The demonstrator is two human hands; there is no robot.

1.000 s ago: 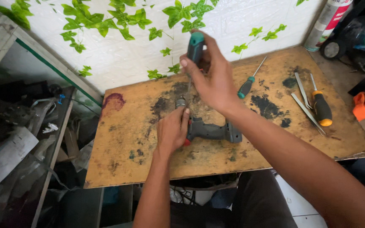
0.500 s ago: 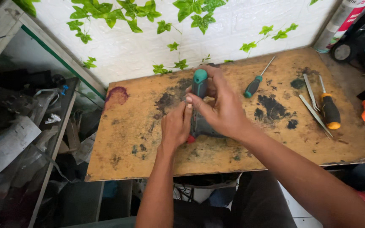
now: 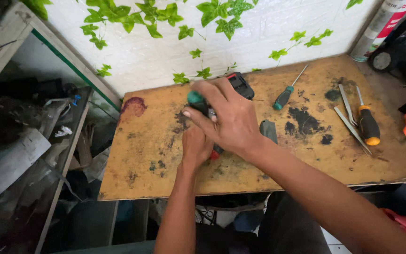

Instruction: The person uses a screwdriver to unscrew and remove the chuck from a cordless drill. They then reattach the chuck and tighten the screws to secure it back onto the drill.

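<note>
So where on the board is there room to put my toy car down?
The left part of the board is bare, between the red stain and the left hand. The front strip right of the right hand is free too. It is crowded mid-board at the drill and far right by the orange screwdriver.

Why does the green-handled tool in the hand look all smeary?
Head view: motion blur smears the green-handled screwdriver and the right hand gripping it; the orange-handled screwdriver lying on the wooden board stays sharp; light is soft, even, no glare.
</note>
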